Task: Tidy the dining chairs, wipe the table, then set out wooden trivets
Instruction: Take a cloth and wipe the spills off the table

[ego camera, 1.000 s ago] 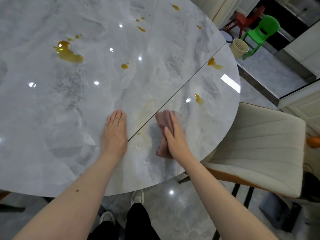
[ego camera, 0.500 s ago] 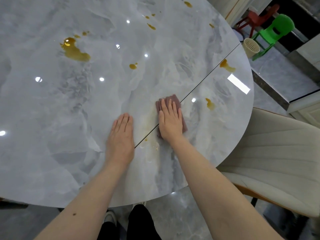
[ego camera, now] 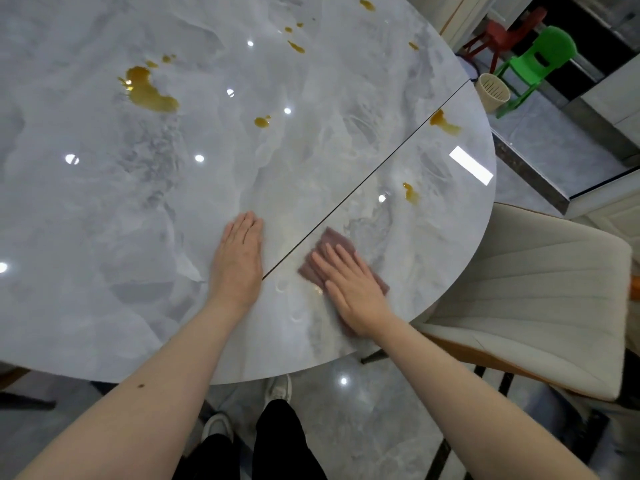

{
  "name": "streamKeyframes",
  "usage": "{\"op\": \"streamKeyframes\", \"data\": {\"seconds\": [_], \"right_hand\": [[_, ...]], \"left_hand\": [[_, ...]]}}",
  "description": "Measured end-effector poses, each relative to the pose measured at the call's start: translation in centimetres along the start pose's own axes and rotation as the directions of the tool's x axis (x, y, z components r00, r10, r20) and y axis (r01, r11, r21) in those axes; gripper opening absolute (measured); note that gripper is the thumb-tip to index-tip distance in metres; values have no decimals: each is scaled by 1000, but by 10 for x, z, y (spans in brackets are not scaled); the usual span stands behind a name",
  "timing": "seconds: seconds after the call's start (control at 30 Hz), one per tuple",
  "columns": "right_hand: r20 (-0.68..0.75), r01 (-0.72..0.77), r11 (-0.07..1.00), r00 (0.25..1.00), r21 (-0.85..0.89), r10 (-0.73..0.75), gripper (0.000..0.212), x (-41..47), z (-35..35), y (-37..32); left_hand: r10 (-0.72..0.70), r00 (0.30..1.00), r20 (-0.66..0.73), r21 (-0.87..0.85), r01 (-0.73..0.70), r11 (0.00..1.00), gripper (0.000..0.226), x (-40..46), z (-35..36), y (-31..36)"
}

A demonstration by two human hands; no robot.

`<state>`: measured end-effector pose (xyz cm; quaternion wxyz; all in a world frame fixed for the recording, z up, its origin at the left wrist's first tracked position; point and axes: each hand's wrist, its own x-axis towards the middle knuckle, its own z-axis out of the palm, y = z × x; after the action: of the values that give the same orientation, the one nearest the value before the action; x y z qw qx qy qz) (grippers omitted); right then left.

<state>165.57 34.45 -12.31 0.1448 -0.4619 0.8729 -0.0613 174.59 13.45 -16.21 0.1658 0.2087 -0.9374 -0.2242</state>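
Observation:
A glossy grey marble table (ego camera: 104,220) fills the view, crossed by a dark seam and dotted with brown sauce stains; the largest stain (ego camera: 149,91) lies far left, smaller ones (ego camera: 410,194) near the right edge. My right hand (ego camera: 349,289) presses flat on a mauve cloth (ego camera: 332,242) on the leaf right of the seam, near the front edge. My left hand (ego camera: 239,258) rests flat on the table just left of the seam, fingers together, holding nothing. A cream upholstered dining chair (ego camera: 540,299) stands at the table's right side.
On the tiled floor beyond the table stand a green plastic child's chair (ego camera: 533,64), a red one (ego camera: 502,32) and a beige bin (ego camera: 491,91). A raised floor step (ego camera: 530,174) runs at the right. My feet (ego camera: 277,393) are under the table's front edge.
My right hand has slid the cloth back to the right and toward me, off the seam onto the right leaf. My left hand stays planted.

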Motion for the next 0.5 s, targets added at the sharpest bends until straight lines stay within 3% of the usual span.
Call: {"op": "streamKeyframes", "data": {"seconds": [0.1,0.17,0.23,0.37,0.43,0.5], "right_hand": [[-71,-238,971,968,28,240,60,35,-5,5],[-104,-311,948,943,62,316,61,58,-2,-11],[-117,-274,961,954,44,277,62,67,6,-38],[-94,-32,999,995,13,33,54,19,28,-79],[-69,-4,1000,998,5,4,52,-12,30,-64],[-86,-65,998,994,-12,64,54,-23,22,-29]], "left_hand": [[12,1000,5,40,-12,999,40,-13,-2,-5],[-6,1000,19,70,5,998,44,-24,-4,-5],[-28,999,39,82,25,996,46,-31,-5,-3],[-55,994,90,77,48,996,51,-32,-9,-1],[-58,994,97,103,48,994,53,-33,-11,1],[-68,994,87,130,56,990,53,-33,-11,4]]}}
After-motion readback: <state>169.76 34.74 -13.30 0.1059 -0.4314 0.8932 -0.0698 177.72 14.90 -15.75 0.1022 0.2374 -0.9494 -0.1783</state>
